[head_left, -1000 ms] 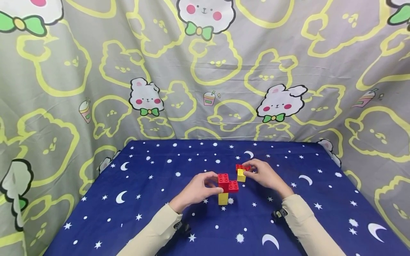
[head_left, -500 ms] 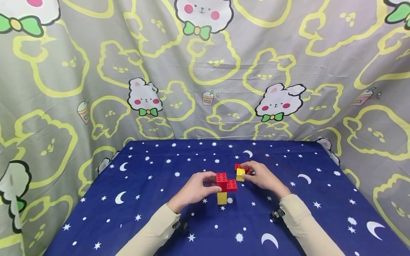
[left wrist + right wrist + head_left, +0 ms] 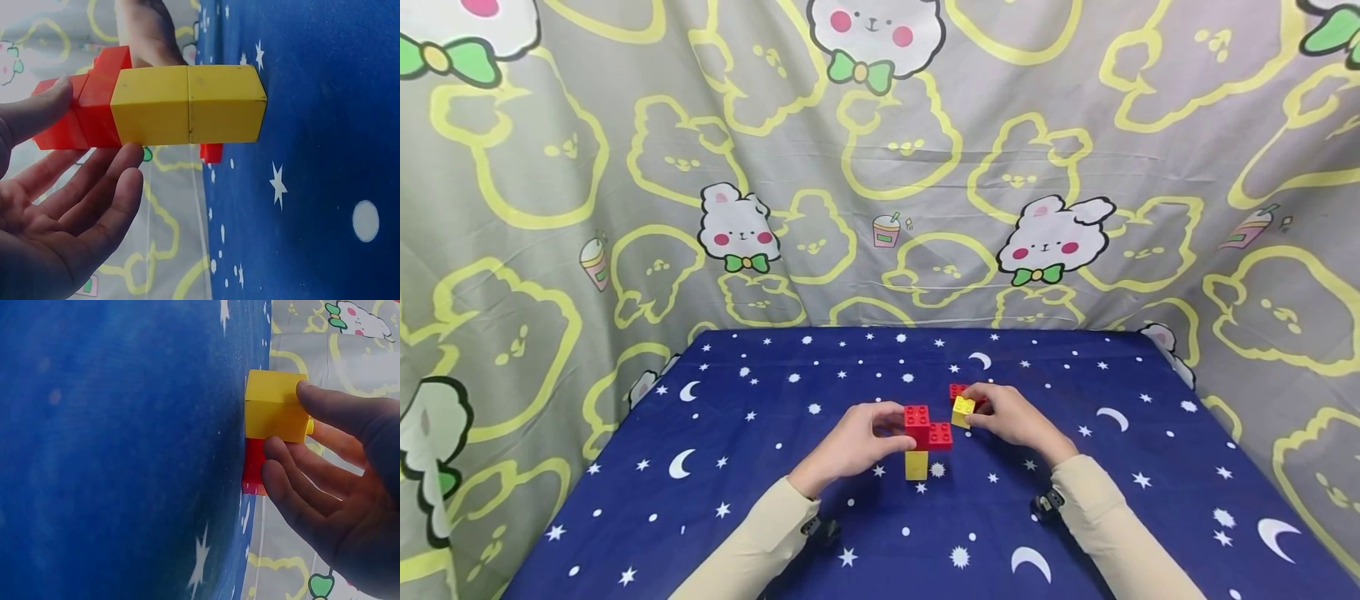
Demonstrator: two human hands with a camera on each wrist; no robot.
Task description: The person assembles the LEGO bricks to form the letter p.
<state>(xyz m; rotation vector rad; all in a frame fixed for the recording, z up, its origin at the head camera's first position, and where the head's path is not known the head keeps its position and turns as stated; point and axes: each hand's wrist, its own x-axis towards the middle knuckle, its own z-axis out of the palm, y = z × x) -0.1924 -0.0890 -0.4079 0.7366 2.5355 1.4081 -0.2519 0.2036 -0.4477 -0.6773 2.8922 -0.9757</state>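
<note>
My left hand (image 3: pixel 853 442) grips the upper part of a stack of toy building bricks. Red bricks (image 3: pixel 100 103) form its top, one jutting out to the right, and two yellow bricks (image 3: pixel 190 104) form the lower column. In the left wrist view the thumb lies across the red part, with the fingers on the opposite side. To the right and farther back, my right hand (image 3: pixel 1015 414) pinches a single yellow brick (image 3: pixel 277 406) between thumb and fingers. Right behind that brick, a red brick (image 3: pixel 957 391) with studs is partly hidden by the hand.
A dark blue cloth (image 3: pixel 760 492) printed with white stars and moons covers the table. Behind and at both sides hangs a grey curtain (image 3: pixel 820 275) with cartoon animals. Small dark cameras (image 3: pixel 1048 503) sit on the wrists over beige sleeves (image 3: pixel 1101 517).
The yellow brick in my right hand has turned and tilted slightly, and the fingers have shifted with it. My left hand keeps its grip on the stack. The head view has moved a little.
</note>
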